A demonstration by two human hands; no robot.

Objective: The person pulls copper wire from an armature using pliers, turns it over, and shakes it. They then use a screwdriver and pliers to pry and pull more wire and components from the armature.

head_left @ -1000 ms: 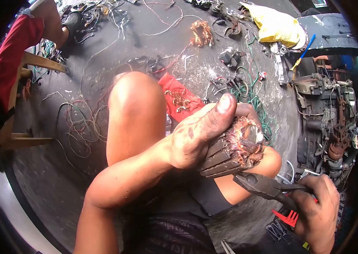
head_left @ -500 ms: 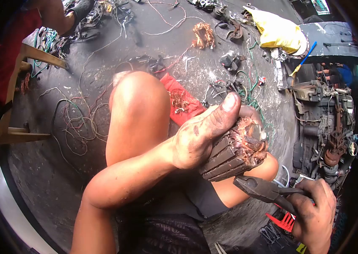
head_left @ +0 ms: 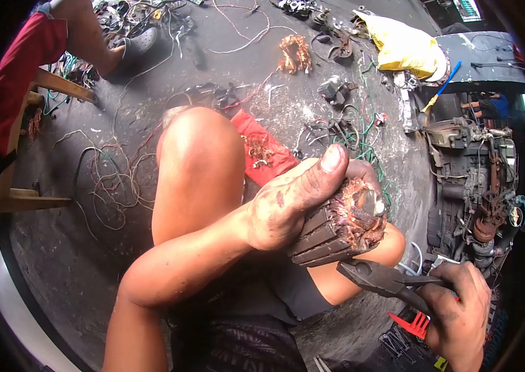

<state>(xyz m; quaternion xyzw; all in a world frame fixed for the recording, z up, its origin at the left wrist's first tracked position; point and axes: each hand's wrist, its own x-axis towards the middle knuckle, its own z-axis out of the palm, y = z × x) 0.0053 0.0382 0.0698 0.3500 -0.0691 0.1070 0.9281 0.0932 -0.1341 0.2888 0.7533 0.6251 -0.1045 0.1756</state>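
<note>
My left hand is wrapped around a motor armature, a dark slotted core with torn copper windings showing at its end. The thumb lies along the top and the other fingers are mostly hidden behind the core. In my right hand are dark metal pliers, gripped by the handles. Their jaws point left, just below the lower edge of the armature. Beyond my left hand, a red cloth on the floor carries copper scraps.
Loose wires and a copper wire bundle lie on the floor. An engine stands at right, near a yellow sack. Another person's shoe is at upper left by a wooden stool. A red fork-like piece lies below my right hand.
My left hand and the armature have dropped slightly, while the pliers stay nearly in place. The other person's foot has shifted right and down into fuller view.
</note>
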